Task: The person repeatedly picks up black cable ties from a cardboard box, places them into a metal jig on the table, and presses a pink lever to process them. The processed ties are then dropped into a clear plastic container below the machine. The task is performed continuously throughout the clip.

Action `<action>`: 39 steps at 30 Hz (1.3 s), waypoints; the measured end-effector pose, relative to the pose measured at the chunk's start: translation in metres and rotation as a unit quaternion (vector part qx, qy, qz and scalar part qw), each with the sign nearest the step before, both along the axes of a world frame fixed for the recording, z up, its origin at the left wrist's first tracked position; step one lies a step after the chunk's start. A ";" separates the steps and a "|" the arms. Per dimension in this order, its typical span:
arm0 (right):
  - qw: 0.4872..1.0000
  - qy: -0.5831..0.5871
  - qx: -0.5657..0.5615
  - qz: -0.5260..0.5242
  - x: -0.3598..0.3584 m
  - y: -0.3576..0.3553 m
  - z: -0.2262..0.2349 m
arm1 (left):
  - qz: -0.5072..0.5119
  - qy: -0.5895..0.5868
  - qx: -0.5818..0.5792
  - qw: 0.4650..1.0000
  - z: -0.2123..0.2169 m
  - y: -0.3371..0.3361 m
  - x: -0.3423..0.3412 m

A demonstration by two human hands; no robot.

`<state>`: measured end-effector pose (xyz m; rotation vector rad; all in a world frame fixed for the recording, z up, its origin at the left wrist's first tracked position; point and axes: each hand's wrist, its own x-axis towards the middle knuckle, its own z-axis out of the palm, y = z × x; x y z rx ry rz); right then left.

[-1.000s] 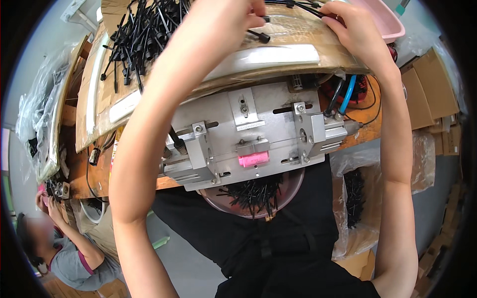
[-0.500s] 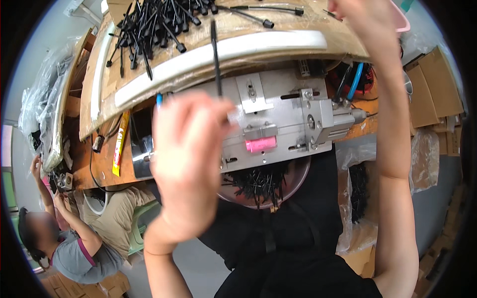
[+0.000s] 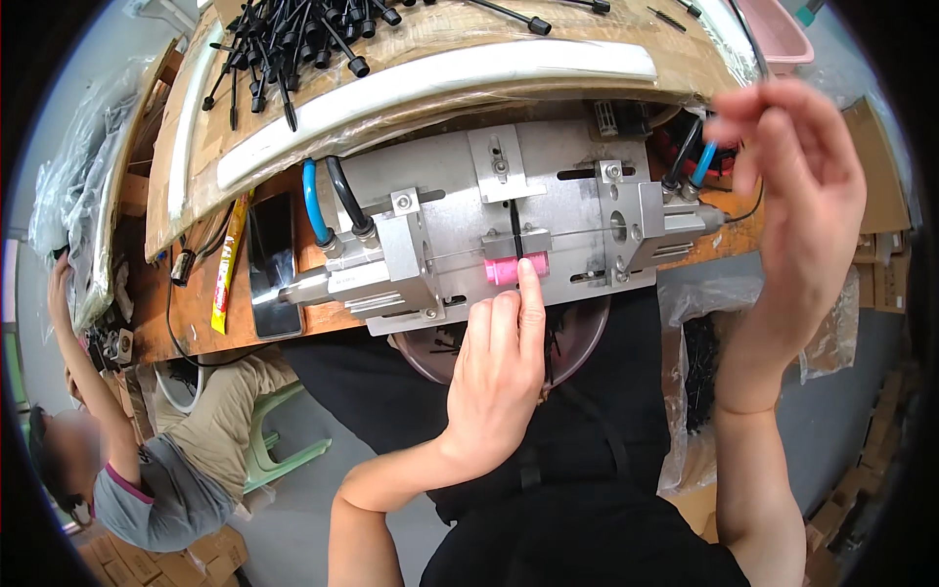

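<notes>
My left hand stretches its index finger onto a thin black rod, which lies across the pink block at the near edge of a metal fixture. Its other fingers are bent and appear to hold nothing. Raised at the right, my right hand is slightly blurred, with fingers bent around a slim black stick that points upward. Above the fixture, many black rods with thick capped ends are heaped on a cardboard-covered board.
Metal cylinder units with blue and black hoses flank the fixture. A phone and yellow packet lie left. Below is a pink bowl of black rods; a pink bin stands far right. A co-worker sits left.
My left hand has come down from above the fixture onto the pink block, where a black rod now lies. My right hand has drawn back from the board, down and to the right.
</notes>
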<state>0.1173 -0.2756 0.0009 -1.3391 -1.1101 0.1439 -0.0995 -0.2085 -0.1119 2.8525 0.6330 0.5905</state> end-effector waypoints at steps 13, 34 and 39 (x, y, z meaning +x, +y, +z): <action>0.961 -0.240 -0.139 -0.017 -0.110 -0.013 -0.126 | -0.065 -0.038 -0.071 0.995 0.136 0.128 0.102; 0.783 -0.448 -0.397 -0.172 0.044 0.101 0.042 | -0.009 0.000 0.009 1.000 0.010 -0.003 -0.003; 0.961 0.002 -0.276 -0.023 0.035 0.066 0.042 | -0.002 0.028 0.015 0.999 0.010 -0.001 0.002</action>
